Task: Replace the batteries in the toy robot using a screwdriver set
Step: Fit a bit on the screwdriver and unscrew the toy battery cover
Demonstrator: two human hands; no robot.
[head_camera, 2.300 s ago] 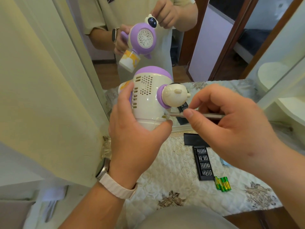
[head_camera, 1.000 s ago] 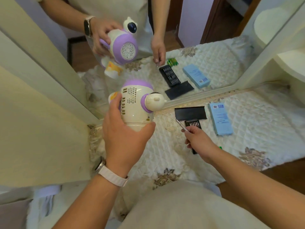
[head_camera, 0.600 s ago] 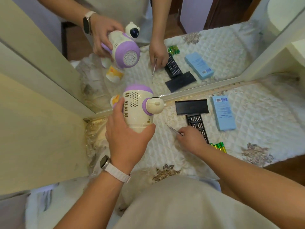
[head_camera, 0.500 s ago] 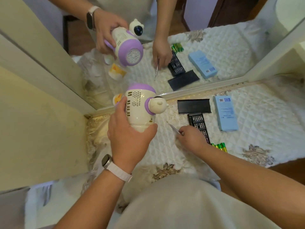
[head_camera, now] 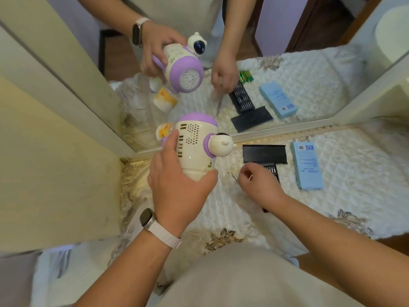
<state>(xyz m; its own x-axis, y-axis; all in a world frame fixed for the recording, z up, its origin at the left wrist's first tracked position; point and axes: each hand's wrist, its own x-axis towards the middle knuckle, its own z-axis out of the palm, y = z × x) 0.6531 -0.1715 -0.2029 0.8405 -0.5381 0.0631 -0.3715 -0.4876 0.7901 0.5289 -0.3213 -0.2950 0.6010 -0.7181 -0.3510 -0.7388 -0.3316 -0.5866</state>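
My left hand (head_camera: 177,185) grips the cream and purple toy robot (head_camera: 194,145) from below and holds it in the air, its head pointing right. My right hand (head_camera: 259,185) rests low on the quilted cloth, closed around a thin silver screwdriver (head_camera: 233,175) whose tip points up and left toward the robot. The black bit tray (head_camera: 273,170) of the screwdriver set lies partly under that hand, with its black lid (head_camera: 264,154) just behind it. The green batteries are hidden behind my right arm and show only in the mirror.
A light blue box (head_camera: 308,165) lies to the right of the lid. A large mirror (head_camera: 309,69) stands along the back of the white quilted cloth (head_camera: 354,185) and repeats the scene. A cream wall panel (head_camera: 55,162) closes off the left side.
My right hand came away from the robot's underside and dropped to the cloth near the bit tray, still holding the screwdriver. My left hand kept the robot up, with only slight shifts.
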